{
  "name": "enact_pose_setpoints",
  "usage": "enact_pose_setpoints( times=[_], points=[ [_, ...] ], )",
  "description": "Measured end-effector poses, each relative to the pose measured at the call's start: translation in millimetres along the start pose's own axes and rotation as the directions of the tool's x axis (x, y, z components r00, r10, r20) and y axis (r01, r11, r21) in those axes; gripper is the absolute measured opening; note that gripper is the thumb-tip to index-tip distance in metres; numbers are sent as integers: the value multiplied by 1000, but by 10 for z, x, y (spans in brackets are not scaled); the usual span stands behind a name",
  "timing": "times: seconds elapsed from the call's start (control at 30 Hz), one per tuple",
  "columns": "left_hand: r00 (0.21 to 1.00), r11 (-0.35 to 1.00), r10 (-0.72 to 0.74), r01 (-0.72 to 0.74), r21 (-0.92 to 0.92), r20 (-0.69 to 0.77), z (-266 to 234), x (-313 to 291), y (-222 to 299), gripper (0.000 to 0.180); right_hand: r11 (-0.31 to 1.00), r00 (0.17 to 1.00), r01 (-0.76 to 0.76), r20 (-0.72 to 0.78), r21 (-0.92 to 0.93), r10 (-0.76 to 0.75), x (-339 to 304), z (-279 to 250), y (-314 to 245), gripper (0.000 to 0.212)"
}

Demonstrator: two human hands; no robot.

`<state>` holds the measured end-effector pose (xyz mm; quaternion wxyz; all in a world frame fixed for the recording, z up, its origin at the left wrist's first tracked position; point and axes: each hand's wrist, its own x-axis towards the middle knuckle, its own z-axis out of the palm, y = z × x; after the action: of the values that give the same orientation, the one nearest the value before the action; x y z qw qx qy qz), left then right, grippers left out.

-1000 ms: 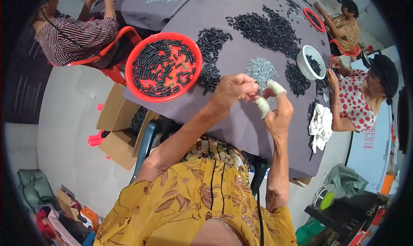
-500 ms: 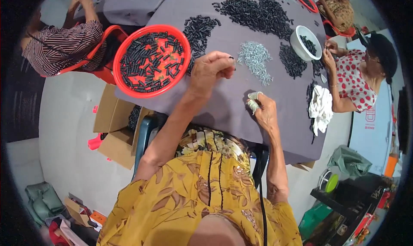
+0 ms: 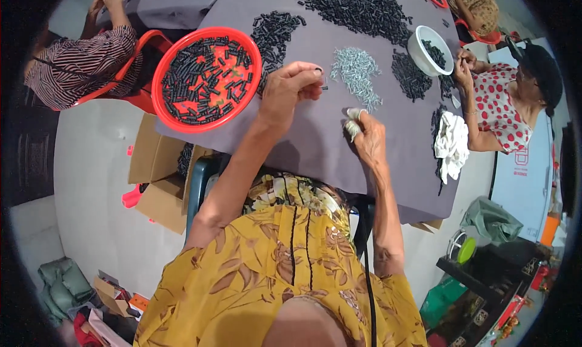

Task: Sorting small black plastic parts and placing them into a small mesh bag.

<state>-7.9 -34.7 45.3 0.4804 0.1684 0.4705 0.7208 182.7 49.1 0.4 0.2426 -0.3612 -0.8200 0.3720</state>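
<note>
Beside the red basin (image 3: 256,83), the left hand (image 3: 284,95) angles over the surface (image 3: 315,134), grip pinched around a small dark piece (image 3: 319,69). Bare room separates it from silver pins (image 3: 356,74); nearer the front edge, the right hand (image 3: 371,139) hovers, wrapped fingertips (image 3: 351,128) parted, white cloth (image 3: 451,145) well rightward.

On the bench (image 3: 412,192), a basin (image 3: 194,128) of tubes (image 3: 182,74) sits left and a bowl (image 3: 417,59) right. Between them, metal bits (image 3: 354,74) lie right of the left hand (image 3: 284,95), beyond the right hand (image 3: 368,138). A cloth (image 3: 451,144) lies near the right edge. An open box (image 3: 147,153) stands on the floor (image 3: 91,183), left.
</note>
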Motion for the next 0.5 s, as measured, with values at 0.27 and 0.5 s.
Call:
enact_pose_setpoints(
  times=[0.27,0.5],
  points=[
    [974,999,41,-47,24,222,-2,69,-64,19,866,978,203,62,-456,-197,344,61,150,15],
    [960,998,63,-64,-4,272,-29,45,-106,22,873,968,240,39,-424,-248,383,83,195,12]
  ],
)
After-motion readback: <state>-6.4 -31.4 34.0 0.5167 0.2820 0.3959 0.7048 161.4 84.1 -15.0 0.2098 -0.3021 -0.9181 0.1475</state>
